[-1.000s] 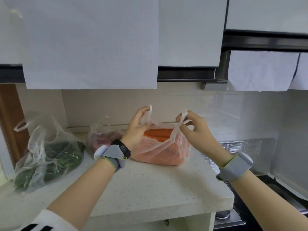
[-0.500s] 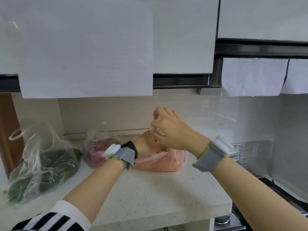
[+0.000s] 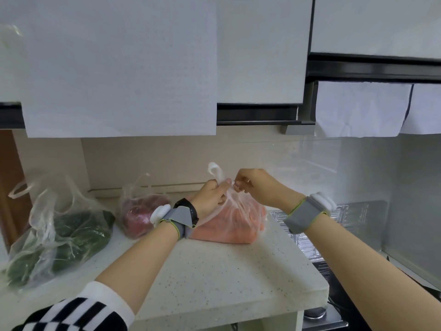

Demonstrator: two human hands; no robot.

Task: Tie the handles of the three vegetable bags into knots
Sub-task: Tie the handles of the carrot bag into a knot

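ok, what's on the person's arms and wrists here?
Both forearms bare. Left wrist: grey band with yellow-green edging, white oval pod, plus a black watch-like band. Right wrist: matching grey band with white pod. A black-and-white striped sleeve with a white cuff covers the left upper arm.

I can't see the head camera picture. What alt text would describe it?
Two bare hands, left hand and right hand, pinch the handles of a clear bag of carrots together on a speckled white countertop. To the left sit a bag of red vegetables and a bag of dark leafy greens, handles loose. White wall cabinets hang above.
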